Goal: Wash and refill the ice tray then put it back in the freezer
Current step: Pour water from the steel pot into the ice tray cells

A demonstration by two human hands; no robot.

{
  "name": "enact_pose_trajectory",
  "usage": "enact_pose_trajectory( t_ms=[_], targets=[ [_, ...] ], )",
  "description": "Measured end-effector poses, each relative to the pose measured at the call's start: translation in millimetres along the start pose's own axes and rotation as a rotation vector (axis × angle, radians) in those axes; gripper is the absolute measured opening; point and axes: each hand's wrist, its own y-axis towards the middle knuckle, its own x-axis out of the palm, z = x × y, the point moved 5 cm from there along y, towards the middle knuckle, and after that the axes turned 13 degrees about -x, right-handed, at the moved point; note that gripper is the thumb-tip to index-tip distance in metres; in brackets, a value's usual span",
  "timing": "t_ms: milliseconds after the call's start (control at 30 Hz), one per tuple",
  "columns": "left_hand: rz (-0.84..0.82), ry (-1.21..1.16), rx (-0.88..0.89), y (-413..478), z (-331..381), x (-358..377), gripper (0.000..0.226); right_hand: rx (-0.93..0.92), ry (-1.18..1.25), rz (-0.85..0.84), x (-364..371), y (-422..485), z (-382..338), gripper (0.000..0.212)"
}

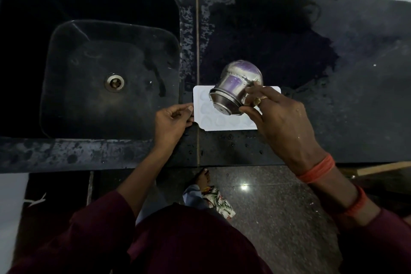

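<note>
I see the white ice tray (225,123) lying flat on the wet black counter (333,107), just right of the sink (93,29). My left hand (171,121) pinches its left edge between thumb and curled fingers. My right hand (280,118) grips a steel cup (235,87), tilted mouth-down over the tray

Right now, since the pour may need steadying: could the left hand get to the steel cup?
Probably yes: the steel cup, tilted in the right hand over the ice tray, has nothing between it and the left hand, which would first have to release the tray's edge.
</note>
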Motion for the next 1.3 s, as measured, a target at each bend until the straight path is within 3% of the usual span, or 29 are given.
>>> enact_pose_trajectory(
  t_ms=[367,700,1300],
  targets=[
    [0.004,0.007,-0.006,1.5,-1.2,-0.4,0.017,-0.006,-0.019,-0.014,1.4,-1.6,1.3,0.013],
    [0.001,0.011,0.009,-1.1,1.8,0.3,0.015,0.100,0.074,-0.011,4.2,5.6,10.6,0.021],
    [0.004,0.007,0.008,-1.1,2.0,0.0,0.015,0.027,-0.011,0.025,10.2,18.6,10.7,0.023]
  ],
)
